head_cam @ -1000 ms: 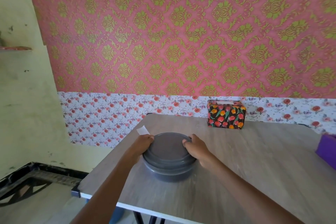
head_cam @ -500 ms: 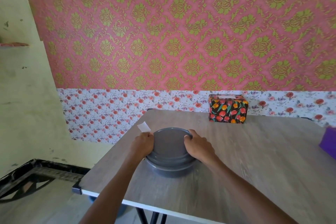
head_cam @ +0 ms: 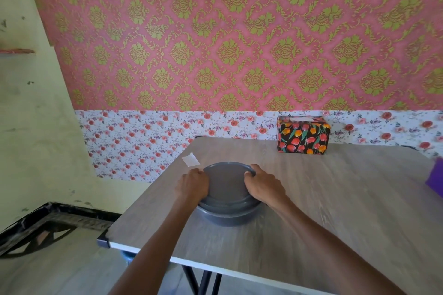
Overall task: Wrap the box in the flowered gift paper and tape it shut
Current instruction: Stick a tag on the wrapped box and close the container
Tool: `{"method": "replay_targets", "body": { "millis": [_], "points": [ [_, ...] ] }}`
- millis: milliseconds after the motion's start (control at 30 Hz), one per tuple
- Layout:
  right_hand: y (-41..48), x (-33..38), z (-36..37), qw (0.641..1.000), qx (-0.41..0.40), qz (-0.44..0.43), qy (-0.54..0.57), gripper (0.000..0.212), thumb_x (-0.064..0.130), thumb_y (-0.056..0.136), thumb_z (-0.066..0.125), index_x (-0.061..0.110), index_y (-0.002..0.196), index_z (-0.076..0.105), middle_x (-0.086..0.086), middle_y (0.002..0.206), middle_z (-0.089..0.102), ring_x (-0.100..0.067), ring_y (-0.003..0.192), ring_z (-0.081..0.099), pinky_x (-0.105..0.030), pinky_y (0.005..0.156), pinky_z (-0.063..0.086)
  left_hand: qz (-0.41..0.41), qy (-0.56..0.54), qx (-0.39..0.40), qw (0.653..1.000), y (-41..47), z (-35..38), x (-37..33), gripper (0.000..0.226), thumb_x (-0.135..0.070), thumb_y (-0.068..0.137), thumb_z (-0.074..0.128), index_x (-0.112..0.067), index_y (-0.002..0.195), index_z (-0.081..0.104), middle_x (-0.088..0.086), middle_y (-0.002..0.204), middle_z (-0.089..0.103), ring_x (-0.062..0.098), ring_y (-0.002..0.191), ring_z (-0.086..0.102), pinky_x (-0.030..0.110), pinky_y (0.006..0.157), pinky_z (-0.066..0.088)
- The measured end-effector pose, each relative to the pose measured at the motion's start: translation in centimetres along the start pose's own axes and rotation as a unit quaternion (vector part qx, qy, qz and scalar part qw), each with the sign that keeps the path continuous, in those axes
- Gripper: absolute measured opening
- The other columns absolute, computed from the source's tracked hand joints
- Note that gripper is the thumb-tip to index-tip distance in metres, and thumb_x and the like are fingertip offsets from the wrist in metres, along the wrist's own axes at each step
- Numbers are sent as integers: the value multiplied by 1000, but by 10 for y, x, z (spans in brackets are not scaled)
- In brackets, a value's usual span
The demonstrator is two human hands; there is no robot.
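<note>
The box [head_cam: 303, 135] stands at the far side of the tabletop [head_cam: 347, 211], right of centre and close against the wall, well apart from the person. It looks fully covered in the flowered gift paper [head_cam: 291, 142], a black sheet printed with red and orange tulips. The side faces show no bare cardboard. A pale strip runs along its top, which may be tape or a seam, but it is too small to tell. Judging from that, the wrapping itself seems done, and what remains, if anything, is to check or finish the taping. No tape roll or scissors can be seen. The left hand [head_cam: 193, 185] and the right hand [head_cam: 262, 184] are not on the box at all. They sit apart on opposite sides of a lidded grey round container [head_cam: 225, 187] near the left part of the tabletop. The left hand's fingers curl against the lid's left edge. The right hand's fingers hook over the lid's right rim. Both are clamped on the container, which rests on the tabletop. Whether they mean to open it or move it cannot be told. A small white scrap [head_cam: 190, 159] lies flat just beyond the container on its far left side. A purple object [head_cam: 435, 181] is cut off at the right edge.
</note>
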State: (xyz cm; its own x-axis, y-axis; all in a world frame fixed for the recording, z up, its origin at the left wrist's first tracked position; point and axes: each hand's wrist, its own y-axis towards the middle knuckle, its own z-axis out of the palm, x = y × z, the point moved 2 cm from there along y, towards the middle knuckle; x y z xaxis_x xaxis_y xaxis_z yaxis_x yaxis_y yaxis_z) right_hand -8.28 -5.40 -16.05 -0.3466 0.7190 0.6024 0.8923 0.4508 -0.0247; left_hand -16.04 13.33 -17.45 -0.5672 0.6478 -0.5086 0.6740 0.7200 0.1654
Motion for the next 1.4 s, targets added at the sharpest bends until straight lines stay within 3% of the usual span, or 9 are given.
{"method": "replay_targets", "body": {
  "millis": [200, 367, 467, 567, 733, 833, 967, 1100, 1400],
  "points": [
    [1, -1, 2, 1000, -17, -2, 23, 44, 43, 101, 25, 34, 143, 36, -2, 123, 60, -24, 103, 58, -38, 87, 47, 9, -1, 17, 1000, 0, 3, 4, 45, -33, 101, 22, -18, 117, 60, 14, 116, 62, 27, 96, 57, 40, 90, 44],
    [9, -6, -7, 997, -11, 4, 70, 41, 37, 99, 31, 30, 135, 48, 0, 114, 60, -21, 99, 56, -32, 77, 49, -88, -276, 84, 954, 14, 0, 6, 28, -28, 96, 44, -10, 106, 64, 9, 102, 65, 21, 87, 58, 31, 71, 47],
    [19, -10, -10, 998, -32, -20, 57, 37, 34, 100, 31, 24, 127, 56, 1, 112, 62, -18, 96, 57, -34, 85, 45, -115, -360, 107, 920, 20, 0, -1, 31, -33, 98, 48, -8, 110, 61, 10, 101, 65, 22, 88, 59, 28, 63, 45],
    [29, -16, -12, 997, -54, -23, 43, 31, 31, 102, 34, 21, 117, 59, 4, 100, 60, -12, 82, 54, -30, 74, 39, -112, -354, 113, 922, 29, 10, -5, 34, -34, 96, 52, -5, 110, 63, 13, 110, 66, 26, 96, 62, 33, 79, 51],
    [69, -20, -30, 997, -63, 5, 50, 25, 29, 98, 36, 16, 97, 57, -2, 93, 60, -21, 85, 58, -34, 75, 45, -102, -362, 112, 920, 52, 9, -19, 37, -39, 99, 45, -7, 93, 63, 11, 88, 64, 23, 79, 60, 33, 67, 47],
    [104, -16, -43, 988, -51, 27, 142, 24, 27, 97, 41, 9, 97, 56, -3, 78, 52, -20, 68, 57, -30, 54, 47, -55, -346, 96, 932, 78, 2, -28, 30, -33, 103, 42, -13, 87, 57, 7, 84, 61, 23, 82, 61, 37, 76, 52],
    [143, -12, -41, 954, -30, 88, 285, 21, 19, 100, 46, 5, 115, 51, -10, 96, 56, -25, 78, 64, -34, 52, 57, 15, -190, 1, 982, 112, -6, -14, 23, -18, 96, 49, -10, 80, 64, 8, 81, 64, 17, 70, 57, 36, 73, 55],
    [191, -6, -28, 905, -23, 128, 405, 30, 13, 101, 48, 2, 129, 46, -15, 122, 52, -28, 94, 61, -34, 51, 58, 35, -106, -9, 994, 144, -2, 12, 27, -26, 93, 44, -18, 89, 70, -3, 94, 59, 16, 85, 54, 30, 79, 48],
    [243, -3, -6, 866, -55, 153, 473, 42, 13, 99, 53, 3, 139, 43, -16, 131, 53, -31, 99, 64, -33, 51, 59, 44, -108, -27, 993, 172, 20, 37, 27, -15, 99, 48, -12, 107, 74, 5, 124, 67, 11, 88, 53, 27, 84, 48]
  ]
}}
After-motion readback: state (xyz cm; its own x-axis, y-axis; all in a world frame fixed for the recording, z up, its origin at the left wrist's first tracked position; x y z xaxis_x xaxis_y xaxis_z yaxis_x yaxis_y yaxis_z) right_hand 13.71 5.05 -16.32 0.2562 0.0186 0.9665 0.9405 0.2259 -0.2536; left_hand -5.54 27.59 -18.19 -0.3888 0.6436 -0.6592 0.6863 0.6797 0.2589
